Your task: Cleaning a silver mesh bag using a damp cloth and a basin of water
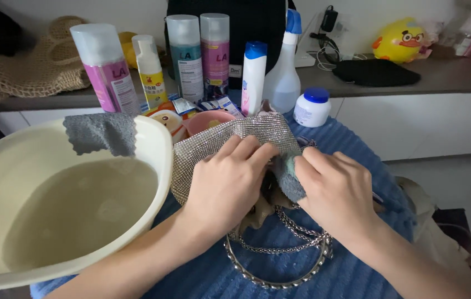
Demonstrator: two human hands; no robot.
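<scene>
While the left hand (225, 180) is lying palm-down across a silver sparkly mesh bag (213, 147), its fingers are curling over the bag's open edge and pinning the fabric in place. The right hand (338, 191) is pinching a small grey-blue cloth (290, 177) between thumb and fingers and pressing it into the bag's opening — the two hands are nearly touching there. The bag is lying on a blue ribbed towel (352, 266) that is covering the work surface, in the middle of the view, just right of the basin. Below the hands, the bag's silver chain strap (296, 230) and a round studded handle (277, 277) are trailing over the towel.

To the left, a cream plastic basin (158, 138) is holding cloudy water, and a grey cloth (101, 133) is hanging over its far rim. Behind the bag, a pink bowl (208, 120) and some small sachets are sitting close together. Along the shelf at the back, several bottles are standing upright — two pink spray cans (105, 66), a small yellow foam bottle (149, 69), a teal can (185, 55), a white bottle with a blue cap (254, 75), a clear spray bottle (282, 72) and a short white jar with a blue lid (312, 107). Farther right, a black pouch (377, 72) and a yellow duck toy (399, 40) are resting on the shelf; a woven straw bag (30, 69) is slumping at the far left.
</scene>
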